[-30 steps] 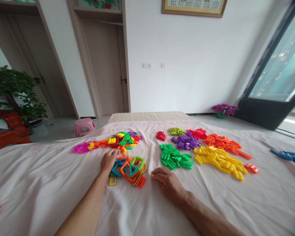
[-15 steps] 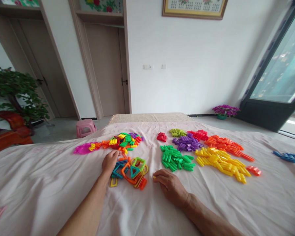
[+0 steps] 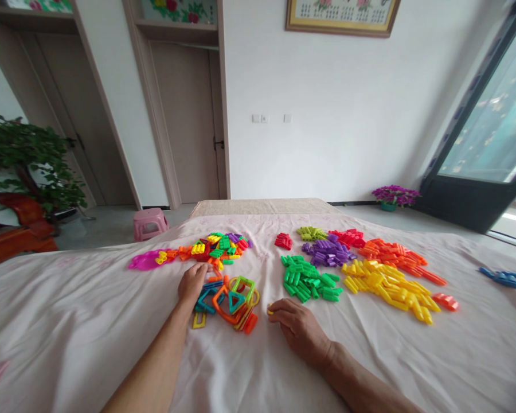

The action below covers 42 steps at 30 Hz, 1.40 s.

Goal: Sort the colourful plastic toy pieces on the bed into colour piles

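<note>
On the pale pink cloth [image 3: 258, 373] spread in front of you, your right hand [image 3: 300, 331] rests low with its fingers bent, thumb and forefinger pinching a small yellow plastic piece [image 3: 270, 310], of which only the tip shows. Your left hand [image 3: 192, 283] lies farther to the left with its fingers drawn together; whether they grip anything, you cannot tell from this angle. Its fingertips are just beside the near edge of a mixed heap of short, many-coloured plastic pieces [image 3: 222, 248], which trails left to a flat magenta plastic piece [image 3: 144, 261].

Between your two hands sits a jumble of flat, hollow plastic frames [image 3: 230, 316] in teal, orange, lime and yellow, some overlapping. A chunky orange plastic piece [image 3: 251, 323] is at its right edge, on the side facing your right hand.

Beyond your right hand, the nearest pile is of green tubular plastic pieces [image 3: 309, 280]. Purple tubular pieces [image 3: 327, 251] lie behind it, and a long spread of yellow tubular pieces [image 3: 384, 282] lies to its right. Orange tubular pieces [image 3: 391, 253] border the yellow ones on the far side, and blue plastic pieces [image 3: 509, 279] lie well apart, at your far right.
</note>
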Tool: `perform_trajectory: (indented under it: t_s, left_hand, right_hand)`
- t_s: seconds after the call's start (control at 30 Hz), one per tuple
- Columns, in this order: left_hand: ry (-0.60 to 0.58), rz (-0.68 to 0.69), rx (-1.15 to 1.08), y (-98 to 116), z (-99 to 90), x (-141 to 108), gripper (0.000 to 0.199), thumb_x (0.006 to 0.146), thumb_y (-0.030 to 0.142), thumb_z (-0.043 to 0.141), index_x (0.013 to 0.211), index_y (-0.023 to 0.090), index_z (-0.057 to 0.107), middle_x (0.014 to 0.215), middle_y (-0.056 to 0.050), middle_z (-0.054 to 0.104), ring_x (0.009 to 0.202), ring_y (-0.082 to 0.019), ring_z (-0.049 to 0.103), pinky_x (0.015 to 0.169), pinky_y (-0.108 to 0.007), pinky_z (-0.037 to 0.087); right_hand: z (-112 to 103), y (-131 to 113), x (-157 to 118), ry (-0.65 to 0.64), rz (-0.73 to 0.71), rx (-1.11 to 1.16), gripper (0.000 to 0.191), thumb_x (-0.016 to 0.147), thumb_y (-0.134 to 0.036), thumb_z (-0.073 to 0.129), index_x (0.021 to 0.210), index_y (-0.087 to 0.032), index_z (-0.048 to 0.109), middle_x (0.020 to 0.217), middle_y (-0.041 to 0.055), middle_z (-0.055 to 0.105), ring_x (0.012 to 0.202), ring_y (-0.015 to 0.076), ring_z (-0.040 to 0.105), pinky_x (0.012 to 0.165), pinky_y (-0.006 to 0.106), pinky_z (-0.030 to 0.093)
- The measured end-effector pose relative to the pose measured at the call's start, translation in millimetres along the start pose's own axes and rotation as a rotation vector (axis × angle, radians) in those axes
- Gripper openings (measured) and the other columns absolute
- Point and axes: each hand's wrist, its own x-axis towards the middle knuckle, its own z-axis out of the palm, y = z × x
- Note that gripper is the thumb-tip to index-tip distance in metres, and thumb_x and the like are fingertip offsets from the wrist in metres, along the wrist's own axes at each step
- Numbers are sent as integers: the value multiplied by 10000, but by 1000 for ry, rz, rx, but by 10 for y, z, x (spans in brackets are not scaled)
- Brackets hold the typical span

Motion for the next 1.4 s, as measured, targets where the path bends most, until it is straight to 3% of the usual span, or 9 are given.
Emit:
perform_trajectory:
  t_s: [0.8,1.1,1.23,1.4]
  left_hand:
    - [36,52,-65,-91,-6,6,445,835,531,468,969,194,727,1027,-89,766,1004,-248,687,914,-314,505]
    - [26,47,-81,-72,-14,17,411,813,541,520,914,206,735,961,-80,775,973,-250,696,916,-316,508]
    - [47,55,-107,-55,-11,-4,429,820,540,502,940,195,728,1018,-92,768,1014,-250,690,925,-316,508]
    - [53,53,-119,-65,6,26,420,818,528,497,922,191,724,1028,-105,767,1005,-253,697,916,-323,520]
  right_hand:
    - [55,-22,20,-17,35,29,353,833,-5,464,908,-227,728,1028,54,726,934,183,660,838,291,502]
    - [11,-134,-26,87,32,118,403,846,-9,444,961,-247,749,1025,67,730,941,187,668,842,317,528]
    - [-87,-205,204,104,100,214,405,844,-13,449,1000,-243,745,1033,60,728,961,173,675,854,294,530]
    - [-85,56,912,21,235,102,348,861,-68,505,1073,-213,739,1060,68,728,986,183,671,915,297,507]
